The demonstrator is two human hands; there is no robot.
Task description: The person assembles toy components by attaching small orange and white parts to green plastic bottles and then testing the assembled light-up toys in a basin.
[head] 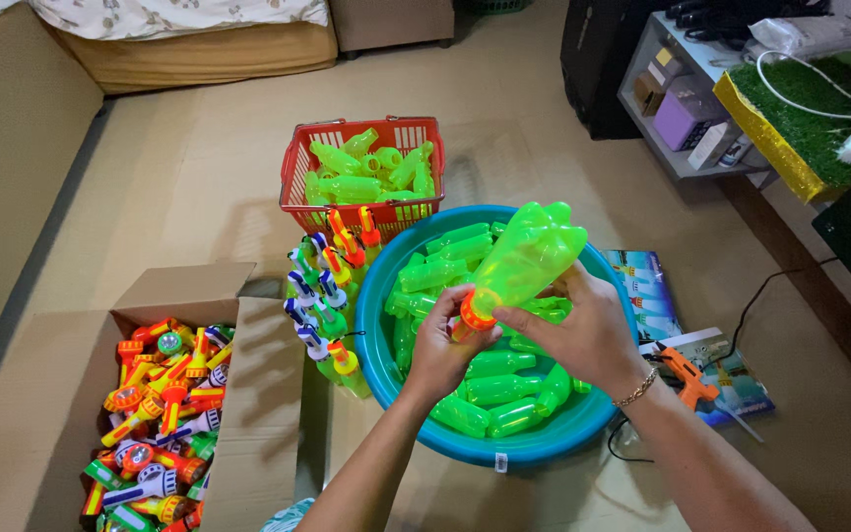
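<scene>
While the left hand (pixel 442 345) pinches the orange cap (pixel 472 311), the right hand (pixel 583 330) grips the green plastic bottle (pixel 524 258). Both sit above the blue basin (pixel 544 441) of similar bottles.

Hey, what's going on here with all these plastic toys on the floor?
A person holds a translucent green bottle-shaped toy body over a blue basin full of similar green pieces. The right hand grips the bottle while the left hand fingers an orange cap at its neck. A red basket holds more green pieces; a cardboard box holds mixed colourful parts, and assembled toys stand between.
</scene>
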